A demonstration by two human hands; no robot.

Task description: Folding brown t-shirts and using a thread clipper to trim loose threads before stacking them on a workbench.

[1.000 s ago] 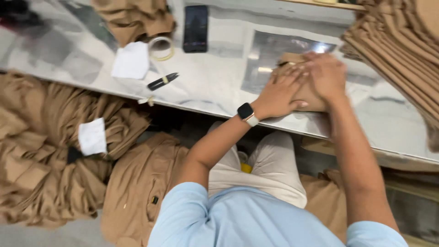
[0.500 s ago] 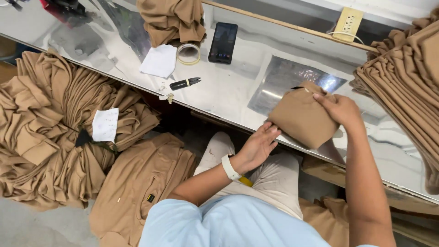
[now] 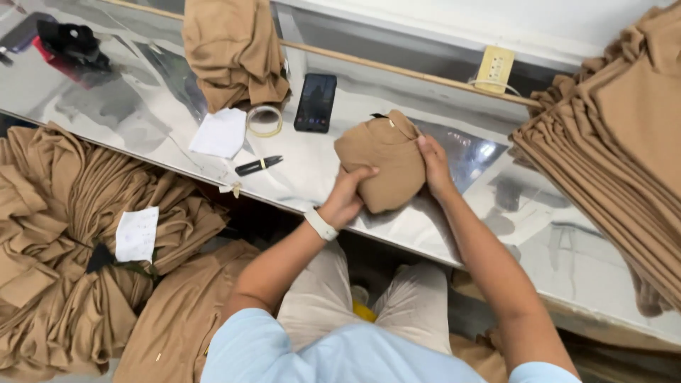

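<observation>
Gripping the folded tan garment [image 3: 383, 169] from both sides above the worktop [image 3: 496, 213], left hand [image 3: 349, 197] and right hand [image 3: 434, 164] risk its folds springing loose if pressure slackens, judging by its bulging shape.

A folded tan knit garment [image 3: 383, 169], held up over a shiny metal table [image 3: 567, 262].

The soft tan cloth bundle was folded into a compact, roughly rectangular packet, tilted with its upper end leaning away and to the right. A small dark tag showed at its top edge, beside a pale speck. The left hand [image 3: 347, 197] gripped its lower left corner, thumb across the front, while the right hand [image 3: 434, 167] pressed flat along its right side. The packet sat above the table's near edge, lifted just clear of the surface.
</observation>
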